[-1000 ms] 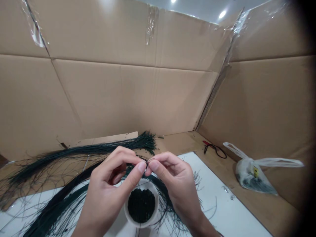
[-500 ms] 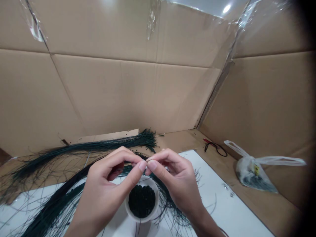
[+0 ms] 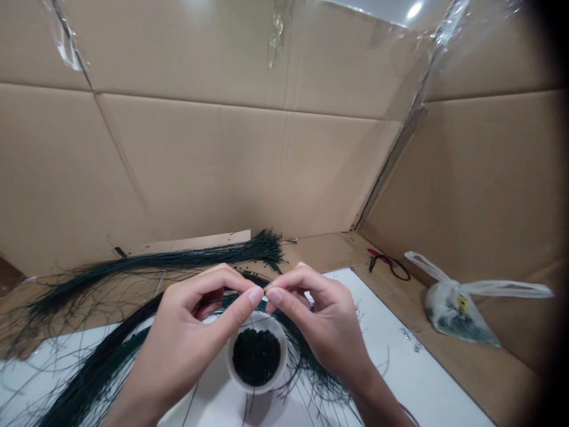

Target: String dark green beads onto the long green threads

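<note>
My left hand (image 3: 191,332) and my right hand (image 3: 324,323) meet above a white cup (image 3: 230,362), thumb and forefinger pinched on each side. A thin dark strand appears to run from the left fingertips. What the right fingertips pinch is too small to make out. Small dark bead-like pieces (image 3: 256,357) fill much of the cup, which stands upright below the fingers. Behind and beneath both hands, a bundle of long dark green strands (image 3: 102,367) curves across the white board (image 3: 400,367); parts of it are hidden by the hands.
A second bundle of dark green strands (image 3: 178,259) lies farther back on the cardboard (image 3: 324,246). Tall cardboard walls (image 3: 249,166) enclose the back and right. To the right are a dark cord with a red end (image 3: 391,265) and a tied clear plastic bag (image 3: 460,314) with dark contents.
The view has shifted slightly. Both hands stay pinched together above the cup, their fingertips nearly in the same place.
</note>
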`<state>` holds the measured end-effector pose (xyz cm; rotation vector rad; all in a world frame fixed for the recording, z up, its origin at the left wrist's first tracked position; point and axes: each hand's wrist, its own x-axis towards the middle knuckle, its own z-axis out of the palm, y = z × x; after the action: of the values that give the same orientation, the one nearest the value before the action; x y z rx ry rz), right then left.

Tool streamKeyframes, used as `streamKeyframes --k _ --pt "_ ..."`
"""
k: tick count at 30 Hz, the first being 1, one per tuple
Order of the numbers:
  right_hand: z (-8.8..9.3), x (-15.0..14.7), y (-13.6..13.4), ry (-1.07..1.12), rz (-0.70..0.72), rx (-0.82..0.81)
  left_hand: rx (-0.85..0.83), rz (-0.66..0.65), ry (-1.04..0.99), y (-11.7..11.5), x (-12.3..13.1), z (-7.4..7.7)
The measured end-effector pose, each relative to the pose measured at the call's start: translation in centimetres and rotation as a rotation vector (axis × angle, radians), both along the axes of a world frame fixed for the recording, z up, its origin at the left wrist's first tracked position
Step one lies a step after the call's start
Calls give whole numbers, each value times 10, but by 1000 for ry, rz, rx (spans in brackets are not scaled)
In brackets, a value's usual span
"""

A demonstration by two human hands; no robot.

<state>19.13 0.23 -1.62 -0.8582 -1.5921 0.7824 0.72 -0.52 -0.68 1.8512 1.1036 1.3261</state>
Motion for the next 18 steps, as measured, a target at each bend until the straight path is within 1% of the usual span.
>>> streamKeyframes --k 2,5,7,8,9,12,13,15,18 --pt "0 3 2 4 49 -58 -27 -4 30 1 -2 -1" --pt "-2 10 11 65 175 -200 -29 -5 63 4 -5 -1" --pt "-4 14 20 29 216 -237 -11 2 78 6 -8 0" --pt "-5 14 24 -61 213 -234 0 7 90 7 -9 1" --pt "-7 13 28 -234 202 -220 14 12 107 8 -10 2" --pt "-18 1 35 -954 173 -185 62 43 148 8 -14 5" --pt "-24 -6 35 -1120 173 -189 77 53 148 7 -14 7" --pt "-40 -21 34 -1283 183 -220 84 54 135 5 -15 10" --pt "-66 -41 30 -1438 194 -269 56 48 122 3 -14 14"
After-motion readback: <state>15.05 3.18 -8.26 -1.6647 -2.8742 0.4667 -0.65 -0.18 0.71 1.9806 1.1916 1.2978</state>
